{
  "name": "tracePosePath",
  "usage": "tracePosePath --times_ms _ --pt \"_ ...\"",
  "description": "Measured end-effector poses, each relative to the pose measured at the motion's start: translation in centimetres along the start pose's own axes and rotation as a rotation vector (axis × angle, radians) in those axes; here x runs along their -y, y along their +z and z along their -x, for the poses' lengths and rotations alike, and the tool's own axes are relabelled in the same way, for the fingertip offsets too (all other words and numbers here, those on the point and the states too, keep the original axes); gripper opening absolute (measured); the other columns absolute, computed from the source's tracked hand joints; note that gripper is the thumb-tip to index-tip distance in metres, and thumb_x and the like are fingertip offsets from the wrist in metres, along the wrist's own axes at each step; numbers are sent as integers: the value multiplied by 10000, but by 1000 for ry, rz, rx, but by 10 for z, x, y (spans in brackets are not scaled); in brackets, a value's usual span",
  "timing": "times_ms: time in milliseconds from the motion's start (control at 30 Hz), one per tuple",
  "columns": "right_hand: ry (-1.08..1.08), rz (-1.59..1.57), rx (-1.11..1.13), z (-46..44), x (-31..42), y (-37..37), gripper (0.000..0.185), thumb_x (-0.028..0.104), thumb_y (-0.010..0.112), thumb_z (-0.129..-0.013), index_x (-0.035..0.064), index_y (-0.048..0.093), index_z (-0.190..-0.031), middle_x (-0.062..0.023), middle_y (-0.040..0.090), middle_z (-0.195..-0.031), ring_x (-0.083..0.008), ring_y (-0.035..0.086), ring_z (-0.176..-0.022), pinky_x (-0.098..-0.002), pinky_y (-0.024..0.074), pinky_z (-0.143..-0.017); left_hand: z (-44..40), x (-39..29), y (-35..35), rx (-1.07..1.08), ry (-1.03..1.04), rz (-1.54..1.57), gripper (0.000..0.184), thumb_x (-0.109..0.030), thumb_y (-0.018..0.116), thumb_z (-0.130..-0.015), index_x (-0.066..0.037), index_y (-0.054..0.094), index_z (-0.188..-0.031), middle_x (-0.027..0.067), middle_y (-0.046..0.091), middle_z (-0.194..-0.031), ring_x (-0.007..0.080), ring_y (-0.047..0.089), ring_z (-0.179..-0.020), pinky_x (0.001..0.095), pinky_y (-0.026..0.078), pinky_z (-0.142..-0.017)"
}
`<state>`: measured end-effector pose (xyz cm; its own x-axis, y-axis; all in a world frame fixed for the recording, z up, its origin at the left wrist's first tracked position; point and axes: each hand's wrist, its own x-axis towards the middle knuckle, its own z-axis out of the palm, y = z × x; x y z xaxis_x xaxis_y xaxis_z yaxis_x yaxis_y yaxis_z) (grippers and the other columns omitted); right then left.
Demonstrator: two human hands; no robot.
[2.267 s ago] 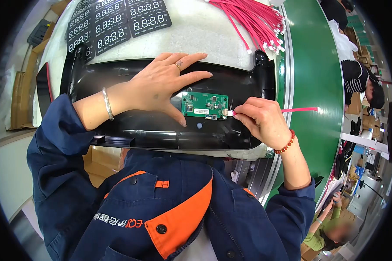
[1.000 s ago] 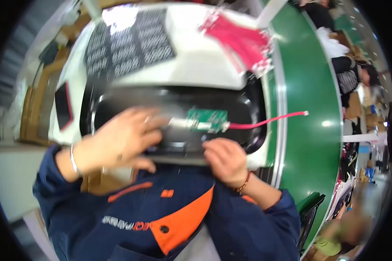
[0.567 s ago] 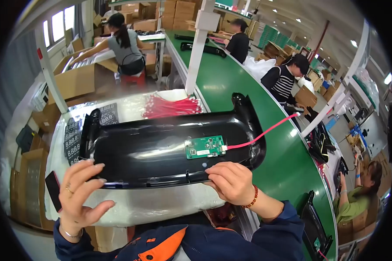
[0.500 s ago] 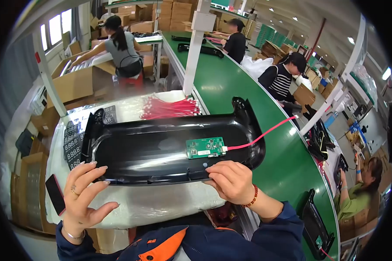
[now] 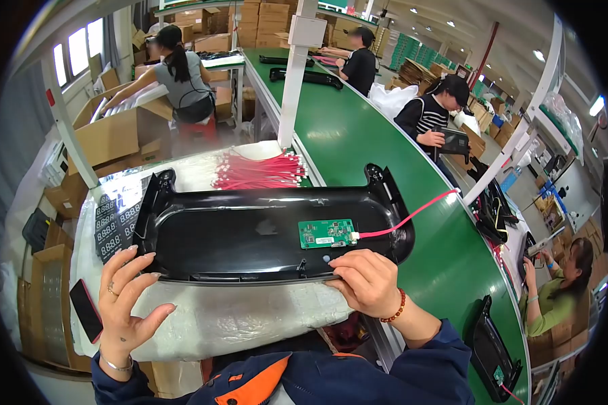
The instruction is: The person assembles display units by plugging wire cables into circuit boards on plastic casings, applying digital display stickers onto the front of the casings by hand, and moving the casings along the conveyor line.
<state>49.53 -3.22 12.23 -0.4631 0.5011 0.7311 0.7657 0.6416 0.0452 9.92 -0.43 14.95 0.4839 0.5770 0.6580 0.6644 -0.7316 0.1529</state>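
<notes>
A long black plastic housing (image 5: 216, 233) lies with its hollow side up in front of me. Inside it, toward the right, sits a green circuit board (image 5: 326, 233) with a pink cable (image 5: 412, 214) plugged into its right end. A small pale round spot (image 5: 326, 258) shows near the front wall. My right hand (image 5: 366, 280) pinches the housing's front edge, right of the middle. At the front left corner, my left hand (image 5: 126, 293) has its fingers spread, fingertips at the rim and thumb apart. Whether those fingertips press on the rim, I cannot tell.
Behind the housing lies a bundle of pink cables (image 5: 260, 169). Digit display panels (image 5: 111, 226) are at the left, with a phone (image 5: 86, 309) below. A green conveyor (image 5: 358, 145) on the right carries another black housing (image 5: 493, 344). Several people work around it.
The housing has turned and tipped slightly, and the board appears a little further right. Both hands have barely moved. A person across the conveyor now holds up a dark box-like object.
</notes>
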Motion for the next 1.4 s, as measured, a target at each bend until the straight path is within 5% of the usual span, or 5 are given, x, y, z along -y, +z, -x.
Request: tracePosePath --times_ms 333,700,1400 --pt "48 -29 -4 3 -7 -7 271 140 836 -635 28 639 -785 -68 703 -866 -246 673 -734 -314 546 -608 -16 -8 20 58 -37 -191 460 -239 848 -636 -64 671 -1023 101 658 -1170 350 524 -1231 570 342 -1087" --pt "59 -102 -21 0 -12 -4 275 136 836 -617 28 644 -780 -69 702 -852 -244 670 -727 -313 549 -608 -8 8 31 -22 9 -260 301 -92 790 -591 -81 584 -810 23 619 -833 306 591 -1111 638 292 -1116" --pt "82 -150 25 2 -19 1 268 126 834 -619 29 649 -787 -62 700 -859 -234 666 -726 -303 543 -604 -6 9 36 28 -3 -227 307 -112 803 -589 -72 591 -808 21 673 -912 307 581 -1134 629 295 -1118"
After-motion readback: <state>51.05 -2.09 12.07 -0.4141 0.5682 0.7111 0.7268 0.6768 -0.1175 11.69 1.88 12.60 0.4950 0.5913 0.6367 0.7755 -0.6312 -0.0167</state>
